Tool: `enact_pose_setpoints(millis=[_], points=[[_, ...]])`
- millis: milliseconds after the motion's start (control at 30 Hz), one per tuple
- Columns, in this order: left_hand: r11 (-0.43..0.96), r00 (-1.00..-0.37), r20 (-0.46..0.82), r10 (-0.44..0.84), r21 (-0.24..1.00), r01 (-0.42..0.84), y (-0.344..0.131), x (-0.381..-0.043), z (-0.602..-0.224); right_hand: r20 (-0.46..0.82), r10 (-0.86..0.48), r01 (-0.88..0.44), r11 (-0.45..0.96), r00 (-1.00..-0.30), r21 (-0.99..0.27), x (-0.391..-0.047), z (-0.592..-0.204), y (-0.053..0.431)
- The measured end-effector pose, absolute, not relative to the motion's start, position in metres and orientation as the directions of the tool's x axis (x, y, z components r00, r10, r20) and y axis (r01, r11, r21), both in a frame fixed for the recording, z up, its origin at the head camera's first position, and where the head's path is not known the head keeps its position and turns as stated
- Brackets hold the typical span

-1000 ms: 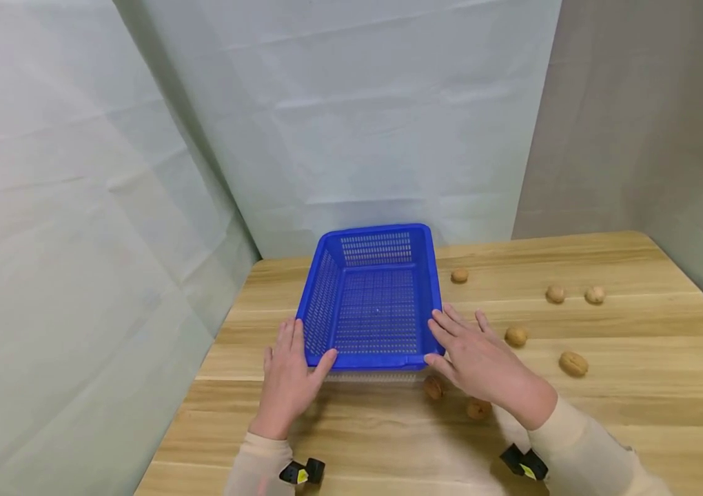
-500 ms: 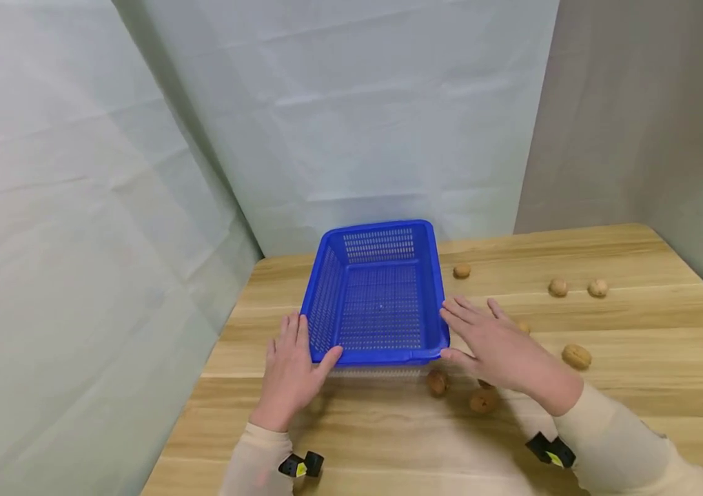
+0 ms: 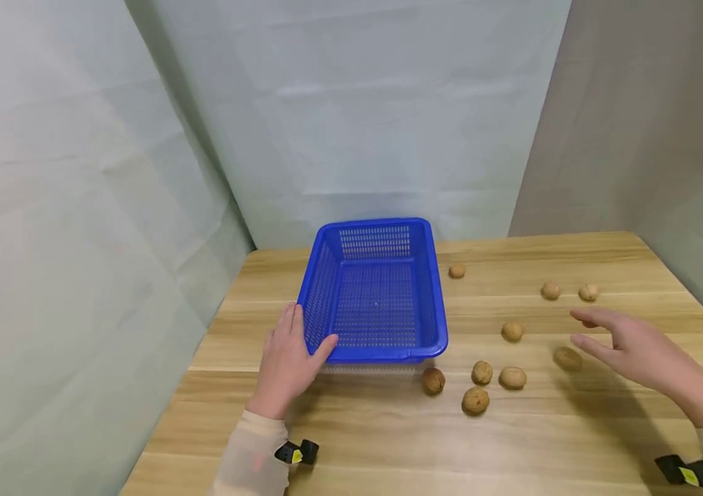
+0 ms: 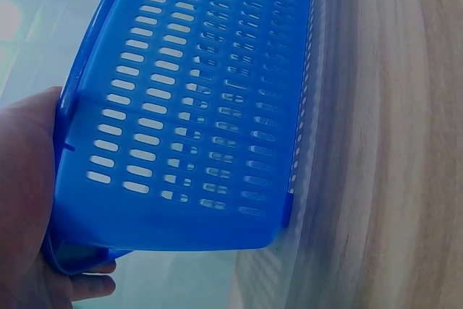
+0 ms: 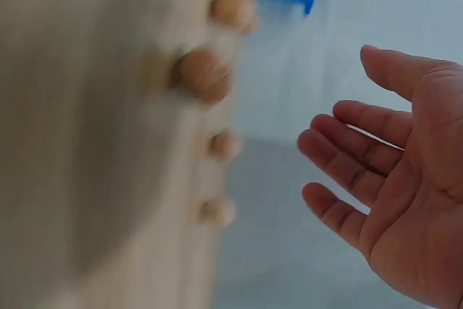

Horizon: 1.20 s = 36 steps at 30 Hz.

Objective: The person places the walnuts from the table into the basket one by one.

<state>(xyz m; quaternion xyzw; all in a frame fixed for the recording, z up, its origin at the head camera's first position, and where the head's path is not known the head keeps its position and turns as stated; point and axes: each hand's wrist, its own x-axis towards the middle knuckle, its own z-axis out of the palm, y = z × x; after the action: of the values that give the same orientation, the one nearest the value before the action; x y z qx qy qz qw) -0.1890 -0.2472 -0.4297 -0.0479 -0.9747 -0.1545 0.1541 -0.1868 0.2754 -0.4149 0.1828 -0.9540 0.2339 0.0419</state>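
A blue plastic basket (image 3: 376, 296) with slotted sides stands on the wooden table. My left hand (image 3: 283, 365) holds its near left corner, thumb over the front rim and fingers along the left side. In the left wrist view, fingertips (image 4: 94, 286) show past the corner of the basket (image 4: 181, 121). My right hand (image 3: 637, 351) hovers over the right of the table, thumb apart from the fingers and nothing in it. Just beyond its fingertips, in its shadow, lies a walnut (image 3: 568, 358). The right wrist view shows the palm (image 5: 427, 208) bare, with blurred walnuts beyond.
Near the basket's front right corner sit a dark walnut (image 3: 433, 381) and a small group with another walnut (image 3: 475, 400). Farther back are a walnut (image 3: 513, 331), a pair with one walnut (image 3: 551, 291), and one walnut (image 3: 457, 271) beside the basket. Cloth (image 3: 351, 138) hangs behind the table (image 3: 376, 441).
My right hand has left the basket's right side and moved right, over the walnuts, uncovering several of them. My left hand stays at the basket's corner.
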Motion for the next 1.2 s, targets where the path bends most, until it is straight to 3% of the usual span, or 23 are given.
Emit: enact_pose_setpoints(millis=[500, 900, 1200], points=[[0.947, -0.953, 0.303, 0.032, 0.294, 0.126, -0.245, -0.189, -0.431, 0.070, -0.345, -0.334, 0.809, -0.936, -0.483, -0.191, -0.465, 0.311], [0.949, -0.955, 0.297, 0.030, 0.292, 0.121, -0.245, -0.187, -0.426, 0.014, -0.432, -0.379, 0.774, -0.902, -0.506, -0.194, -0.467, 0.303], [0.950, -0.960, 0.280, 0.024, 0.291, 0.109, -0.246, -0.185, -0.423, 0.040, -0.481, -0.430, 0.740, -0.876, -0.517, -0.199, -0.466, 0.292]])
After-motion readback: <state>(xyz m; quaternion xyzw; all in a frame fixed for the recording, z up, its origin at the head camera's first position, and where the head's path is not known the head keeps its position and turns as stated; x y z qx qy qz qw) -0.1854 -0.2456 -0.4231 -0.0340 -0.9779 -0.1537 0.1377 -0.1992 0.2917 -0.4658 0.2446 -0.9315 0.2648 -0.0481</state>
